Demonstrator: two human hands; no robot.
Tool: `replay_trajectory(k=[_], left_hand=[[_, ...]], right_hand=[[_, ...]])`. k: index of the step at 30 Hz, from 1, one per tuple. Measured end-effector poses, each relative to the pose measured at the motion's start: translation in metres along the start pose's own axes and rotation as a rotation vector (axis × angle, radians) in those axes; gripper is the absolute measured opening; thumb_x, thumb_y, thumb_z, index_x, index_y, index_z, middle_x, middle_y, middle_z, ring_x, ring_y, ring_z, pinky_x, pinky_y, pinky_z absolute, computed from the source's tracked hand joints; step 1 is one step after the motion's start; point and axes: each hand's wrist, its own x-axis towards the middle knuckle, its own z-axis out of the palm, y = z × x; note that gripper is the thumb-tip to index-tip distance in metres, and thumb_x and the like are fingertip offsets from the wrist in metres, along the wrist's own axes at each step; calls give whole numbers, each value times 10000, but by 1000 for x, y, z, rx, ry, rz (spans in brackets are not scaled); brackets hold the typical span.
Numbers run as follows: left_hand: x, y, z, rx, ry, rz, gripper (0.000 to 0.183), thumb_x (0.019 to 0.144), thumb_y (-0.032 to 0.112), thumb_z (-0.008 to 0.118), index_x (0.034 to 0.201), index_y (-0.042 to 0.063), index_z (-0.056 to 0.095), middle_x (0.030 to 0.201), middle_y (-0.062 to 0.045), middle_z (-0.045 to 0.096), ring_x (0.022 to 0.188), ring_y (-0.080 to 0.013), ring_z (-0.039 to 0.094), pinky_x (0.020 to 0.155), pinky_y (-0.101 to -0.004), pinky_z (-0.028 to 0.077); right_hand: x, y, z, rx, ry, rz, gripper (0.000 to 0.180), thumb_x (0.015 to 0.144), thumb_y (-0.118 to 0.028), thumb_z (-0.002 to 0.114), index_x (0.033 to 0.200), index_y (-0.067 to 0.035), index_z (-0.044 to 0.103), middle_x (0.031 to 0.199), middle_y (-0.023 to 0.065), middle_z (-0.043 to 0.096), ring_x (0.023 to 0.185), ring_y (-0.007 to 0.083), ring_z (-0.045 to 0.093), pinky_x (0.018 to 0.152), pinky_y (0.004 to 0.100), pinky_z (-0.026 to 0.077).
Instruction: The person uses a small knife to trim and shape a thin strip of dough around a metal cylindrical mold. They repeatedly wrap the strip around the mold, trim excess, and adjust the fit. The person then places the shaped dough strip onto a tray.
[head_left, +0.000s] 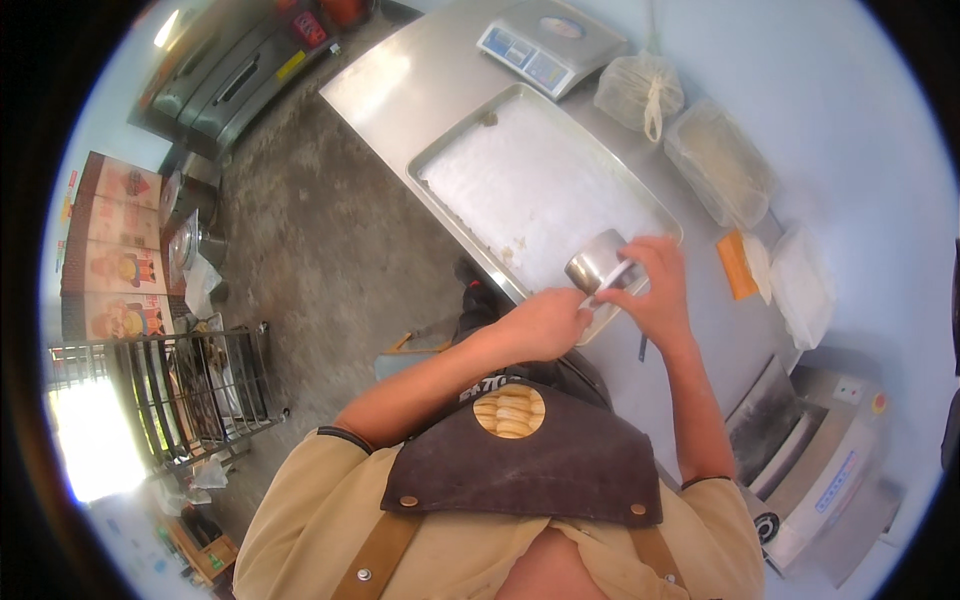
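Note:
A silver metal cup (598, 262) is tilted over the near right end of a large shallow baking tray (450, 146). My right hand (654, 289) curls around one end of the cup, its thumb and fingers spread across a pale thin edge (616, 276). My left hand (551, 322) is closed right beside it, fingertips close to my right thumb. What the left fingers pinch is hidden. Whitish film and a few brown crumbs show on the tray's floor.
On the steel table (375, 86), a digital scale (551, 45) stands beyond the tray. Tied plastic bags (641, 90), a bagged container (720, 161) and an orange packet (736, 264) line the wall. A steel machine (814, 450) is at right, a wire rack (202, 390) at left.

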Motion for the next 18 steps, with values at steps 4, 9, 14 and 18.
replay_trajectory(k=[4, 9, 14, 18], left_hand=[[-3, 4, 4, 36, -18, 10, 354, 1062, 211, 496, 1156, -87, 662, 1043, -332, 717, 1055, -505, 681, 941, -571, 512], [-8, 9, 1, 76, -11, 27, 355, 1065, 192, 487, 1198, -90, 655, 1042, -321, 722, 1044, -492, 691, 946, -577, 516], [-8, 20, -5, 72, -2, 6, 352, 1072, 198, 500, 1249, -64, 656, 1125, -317, 726, 1087, -489, 685, 964, -568, 523], [-8, 20, -12, 72, -1, 51, 327, 1077, 209, 502, 1205, -51, 654, 1055, -298, 721, 1040, -483, 683, 923, -561, 517]], right_hand=[[-3, 4, 5, 88, -31, -6, 616, 583, -320, 1029, 1064, -93, 717, 1105, 63, 665, 992, 290, 660, 824, 409, 549], [-2, 3, 5, 125, -30, 20, 595, 585, -301, 1030, 1043, -89, 716, 1068, 62, 652, 959, 279, 663, 760, 395, 557], [10, -3, 0, 123, -14, 53, 541, 626, -217, 1016, 1054, -88, 711, 1071, 55, 649, 981, 274, 666, 772, 390, 559], [22, 9, -6, 294, -95, 239, 441, 698, -160, 974, 1056, -67, 733, 1056, 44, 664, 964, 212, 684, 752, 340, 555]])
